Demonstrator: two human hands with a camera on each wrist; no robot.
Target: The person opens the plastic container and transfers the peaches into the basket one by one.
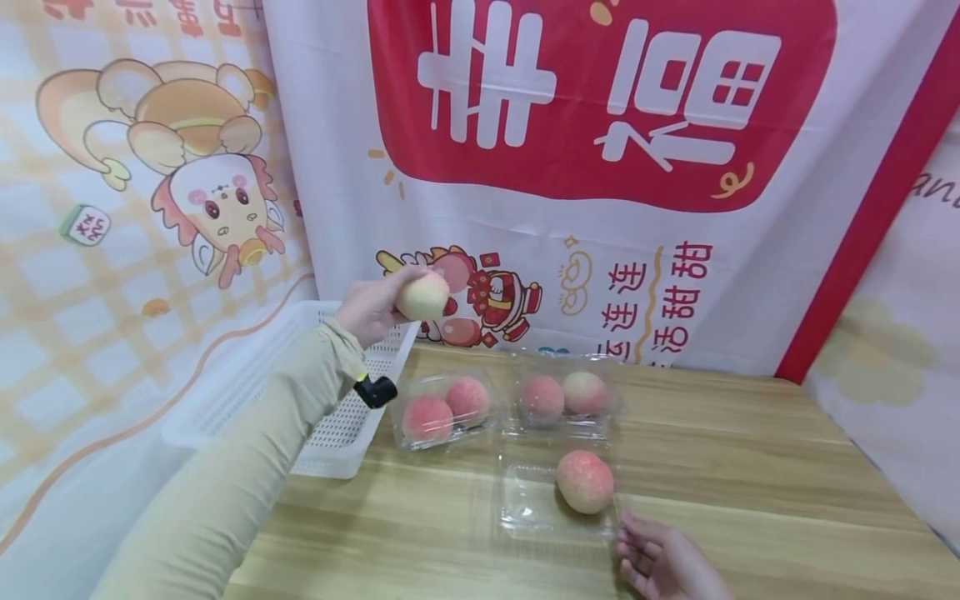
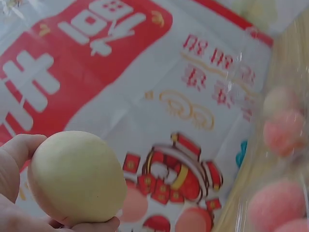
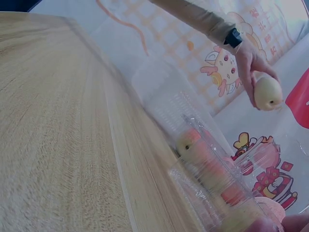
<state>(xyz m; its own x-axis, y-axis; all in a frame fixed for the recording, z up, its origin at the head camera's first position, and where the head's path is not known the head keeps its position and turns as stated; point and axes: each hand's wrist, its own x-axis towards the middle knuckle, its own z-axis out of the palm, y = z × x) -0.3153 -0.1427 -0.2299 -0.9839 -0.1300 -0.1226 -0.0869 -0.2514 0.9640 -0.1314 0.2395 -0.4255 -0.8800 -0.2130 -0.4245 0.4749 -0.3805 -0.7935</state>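
Wooden table [image 1: 750, 467] below, white basket [image 1: 255, 375] at its left edge. Above the basket, the left hand [image 1: 371, 310] grips a pale peach [image 1: 423, 296]. Right hand [image 1: 663, 562] rests loosely open beside the clear tray [image 1: 525, 508] holding one pink peach [image 1: 585, 482].

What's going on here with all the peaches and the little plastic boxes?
A person is handling peaches at a wooden table. The left hand holds a pale peach up in the air above a white basket. The right hand rests by an open clear box that has one peach in it. Behind it, two clear boxes each hold two peaches.
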